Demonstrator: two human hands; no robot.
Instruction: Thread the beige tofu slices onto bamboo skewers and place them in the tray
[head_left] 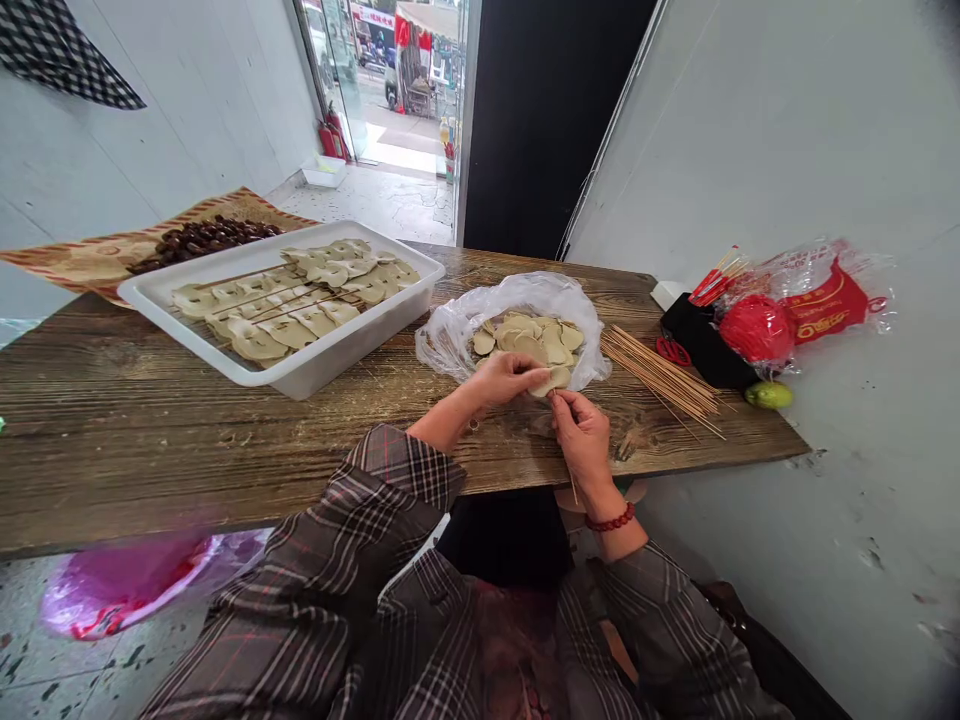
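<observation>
Work surface: one wooden table [187, 440], viewed from my remote seat through the head camera.

In hand: one pale slice [556, 381], above the table toward its near edge, just on the near side of the bag. Left hand [506, 378]: thumb and fingers pinched together on the slice, no wide gap. Right hand [583, 432]: fingertips closed on a thin stick [575, 488], its lower end hanging toward the near edge. I cannot tell whether the tip has entered the slice.

Finished, as I judge it: several rows of threaded slices [300, 325], overlapping on their sticks in a white tray [322, 374], which lies left of the bag and reaches toward the table's far edge. I cannot count the rows exactly.

Outstanding, as I judge it: a heap of loose slices [517, 328] in an open plastic bag [442, 345], between the tray and the sticks; a spread bundle of bare sticks [660, 370], toward the right edge. Stock of both looks ample, so I put the work as well begun, far from complete.

Sundry: dark fruits [202, 245] on patterned paper [82, 262], beyond the tray; green fruit [769, 395], at the right edge.
</observation>
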